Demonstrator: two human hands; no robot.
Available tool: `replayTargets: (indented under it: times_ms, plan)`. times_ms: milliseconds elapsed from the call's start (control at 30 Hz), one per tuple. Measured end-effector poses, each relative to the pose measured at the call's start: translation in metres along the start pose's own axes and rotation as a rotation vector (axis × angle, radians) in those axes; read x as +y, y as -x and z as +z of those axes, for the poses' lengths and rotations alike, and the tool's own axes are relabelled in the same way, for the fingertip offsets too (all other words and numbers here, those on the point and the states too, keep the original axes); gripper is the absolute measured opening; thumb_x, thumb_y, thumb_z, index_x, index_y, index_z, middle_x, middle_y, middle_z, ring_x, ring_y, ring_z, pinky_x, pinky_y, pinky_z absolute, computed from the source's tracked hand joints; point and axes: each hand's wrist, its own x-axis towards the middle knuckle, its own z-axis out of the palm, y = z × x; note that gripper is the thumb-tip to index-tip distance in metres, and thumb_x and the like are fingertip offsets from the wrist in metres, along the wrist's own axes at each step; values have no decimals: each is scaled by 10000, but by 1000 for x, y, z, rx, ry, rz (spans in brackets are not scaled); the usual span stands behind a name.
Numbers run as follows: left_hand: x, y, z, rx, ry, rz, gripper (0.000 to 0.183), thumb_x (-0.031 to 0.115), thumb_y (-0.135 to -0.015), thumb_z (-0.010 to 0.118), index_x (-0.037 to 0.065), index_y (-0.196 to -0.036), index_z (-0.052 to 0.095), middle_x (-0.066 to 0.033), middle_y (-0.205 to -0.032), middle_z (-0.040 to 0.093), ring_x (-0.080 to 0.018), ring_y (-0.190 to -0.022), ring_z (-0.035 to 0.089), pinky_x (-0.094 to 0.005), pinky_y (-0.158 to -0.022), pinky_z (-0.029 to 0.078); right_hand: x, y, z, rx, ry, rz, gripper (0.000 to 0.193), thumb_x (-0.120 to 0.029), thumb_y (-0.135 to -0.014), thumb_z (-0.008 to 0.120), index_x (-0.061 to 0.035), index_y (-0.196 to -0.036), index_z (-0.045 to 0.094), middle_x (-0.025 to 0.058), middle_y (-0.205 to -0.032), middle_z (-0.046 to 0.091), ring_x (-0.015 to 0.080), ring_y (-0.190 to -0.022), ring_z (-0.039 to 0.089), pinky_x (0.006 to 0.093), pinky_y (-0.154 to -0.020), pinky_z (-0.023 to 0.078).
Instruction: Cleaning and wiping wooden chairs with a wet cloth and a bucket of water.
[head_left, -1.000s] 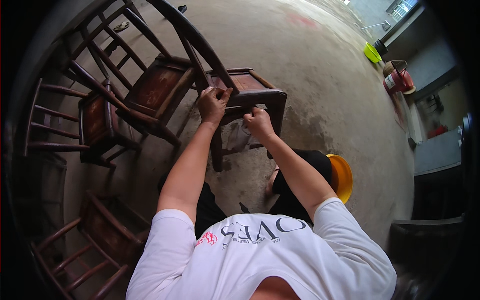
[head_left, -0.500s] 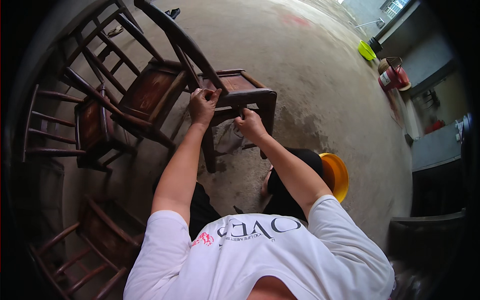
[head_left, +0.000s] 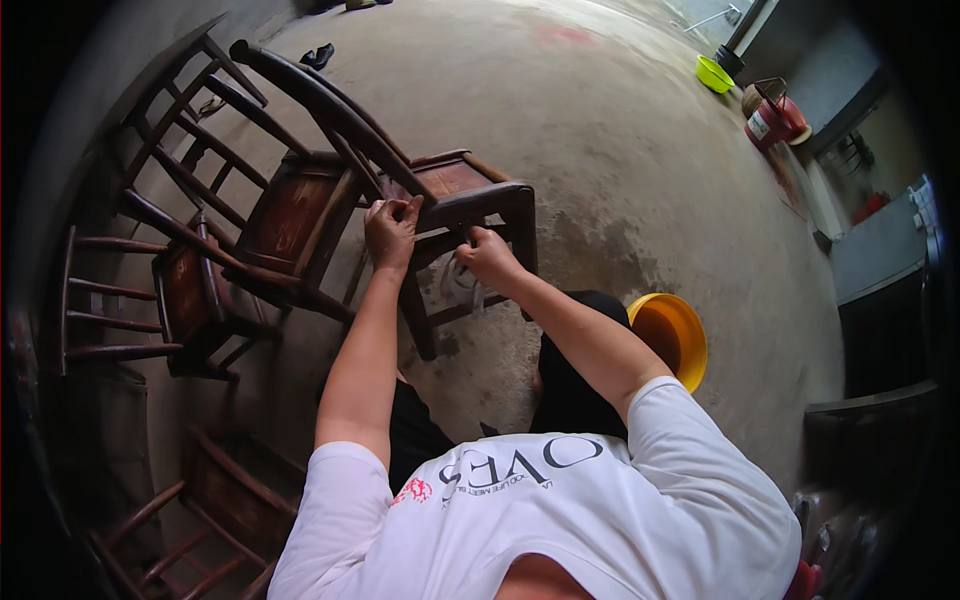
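A dark reddish-brown wooden chair [head_left: 472,204] stands in front of me, its curved backrest leaning away to the upper left. My left hand [head_left: 390,235] is at the corner where the backrest meets the seat, thumb and fingers pinched together; whatever is between them is too small to make out. Just under the seat's edge my right hand [head_left: 490,260] is closed, gripping a pale grey cloth [head_left: 460,287]. The cloth hangs down below the seat between the legs, and part of it is hidden behind the hand and the chair frame.
More wooden chairs [head_left: 290,212] crowd the left side, one beside the chair I handle, another [head_left: 240,480] at lower left. A yellow bucket [head_left: 690,335] stands by my right leg. Farther right are a lime-green basin [head_left: 714,74] and a red bucket [head_left: 775,122]. Damp patches mark the concrete floor.
Both hands stay at the same chair corner, shifted slightly left and down in view with the chair. More of the cloth shows beside my right hand. The whole view has turned a little.
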Motion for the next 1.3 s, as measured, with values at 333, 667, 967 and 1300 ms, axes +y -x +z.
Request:
replayTargets:
  times_ms: [333,667,967,1300]
  plan:
    - [-11,-5,-4,-31,89,-135,402,356,-759,721,-31,-725,618,-109,-688,569,-202,-626,542,-317,-622,427,-4,4,-43,-107,692,91,249,-170,-804,523,16,-968,545,213,-911,639,352,-893,618,429,-753,497]
    - [-4,-14,1,-105,87,-189,397,389,-743,715,6,-698,619,-122,-718,575,-265,-703,537,-367,-670,424,-16,-10,-61,-292,1041,-57,248,-138,-818,539,-14,-1028,581,162,-949,654,294,-875,650,397,-715,524]
    - [1,-12,4,7,14,-129,383,374,-715,746,18,-652,620,-102,-677,563,-267,-684,556,-387,-648,437,-21,-8,-80,-354,1219,-37,327,-211,-900,410,17,-1102,531,201,-993,623,336,-925,624,435,-766,501]
    - [-14,-17,13,-112,148,-354,402,431,-672,747,42,-655,644,-106,-741,596,-291,-797,553,-401,-747,438,12,-13,-46,-9,262,43,262,-181,-759,544,53,-861,603,160,-690,602,256,-637,614,358,-534,479]
